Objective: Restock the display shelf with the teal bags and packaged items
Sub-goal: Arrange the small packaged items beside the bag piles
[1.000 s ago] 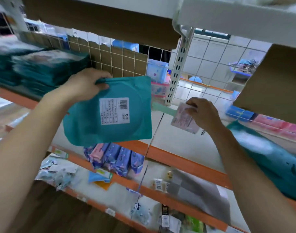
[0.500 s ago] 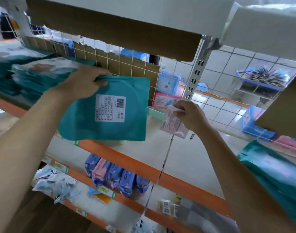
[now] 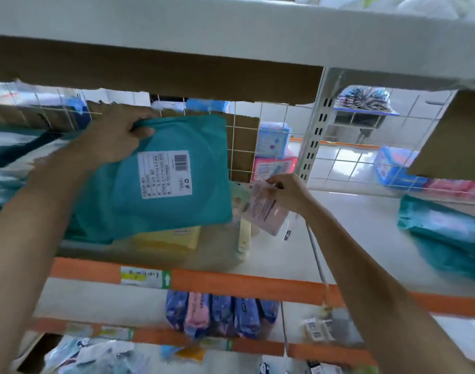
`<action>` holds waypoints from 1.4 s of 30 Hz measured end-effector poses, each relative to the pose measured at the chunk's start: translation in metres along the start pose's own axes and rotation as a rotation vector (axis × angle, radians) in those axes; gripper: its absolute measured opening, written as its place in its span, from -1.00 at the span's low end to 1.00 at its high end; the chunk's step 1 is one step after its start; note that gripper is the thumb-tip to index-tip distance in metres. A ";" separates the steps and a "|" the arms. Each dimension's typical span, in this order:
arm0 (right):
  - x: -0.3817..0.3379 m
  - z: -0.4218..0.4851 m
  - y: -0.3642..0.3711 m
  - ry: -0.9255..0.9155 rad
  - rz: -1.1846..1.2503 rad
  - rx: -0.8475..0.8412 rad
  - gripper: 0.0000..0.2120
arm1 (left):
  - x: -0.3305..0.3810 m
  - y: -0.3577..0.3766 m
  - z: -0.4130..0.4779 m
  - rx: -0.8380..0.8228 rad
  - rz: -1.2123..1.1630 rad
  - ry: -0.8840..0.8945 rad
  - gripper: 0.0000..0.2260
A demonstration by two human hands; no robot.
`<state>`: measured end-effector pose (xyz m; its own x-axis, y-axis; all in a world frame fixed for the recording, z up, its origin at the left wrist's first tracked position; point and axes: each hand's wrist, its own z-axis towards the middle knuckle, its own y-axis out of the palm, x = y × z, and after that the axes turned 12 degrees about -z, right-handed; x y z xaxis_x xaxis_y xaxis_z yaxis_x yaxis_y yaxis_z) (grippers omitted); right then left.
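My left hand (image 3: 117, 141) grips the top edge of a teal bag (image 3: 160, 184) with a white barcode label, held over the white shelf (image 3: 352, 238). My right hand (image 3: 287, 194) pinches a small pink packet (image 3: 263, 211) just right of the bag, above the shelf. Under the bag lie a pale yellow pack (image 3: 171, 237) and a slim cream item (image 3: 243, 238). A blurred stack of teal bags (image 3: 12, 157) fills the shelf's left end, and another teal bag pile (image 3: 447, 236) lies at the right.
A wire grid back panel (image 3: 244, 147) with cardboard closes the shelf's rear. A white upright post (image 3: 316, 130) stands behind my right hand. An upper shelf (image 3: 231, 31) hangs close overhead. Blue and pink packs (image 3: 223, 314) sit on the lower shelf, behind the orange rail (image 3: 244, 284).
Both hands have moved deeper into the shelf. The teal bag now hangs over the yellow pack, and the pink packet sits closer to the bag. The camera view shifted left and nearer.
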<state>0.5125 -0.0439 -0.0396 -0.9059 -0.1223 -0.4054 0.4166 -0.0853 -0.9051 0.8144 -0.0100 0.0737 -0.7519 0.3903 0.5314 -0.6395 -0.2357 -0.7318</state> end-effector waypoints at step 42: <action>-0.167 0.021 0.042 -0.156 -0.346 0.188 -0.47 | -0.109 -0.112 -0.010 -0.049 -0.070 0.201 -0.85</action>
<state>0.6830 -0.0480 -0.0073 -0.9784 -0.2017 -0.0449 0.1101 -0.3245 -0.9394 0.9693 -0.0172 0.0931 -0.6557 0.5748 0.4894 -0.6769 -0.1605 -0.7184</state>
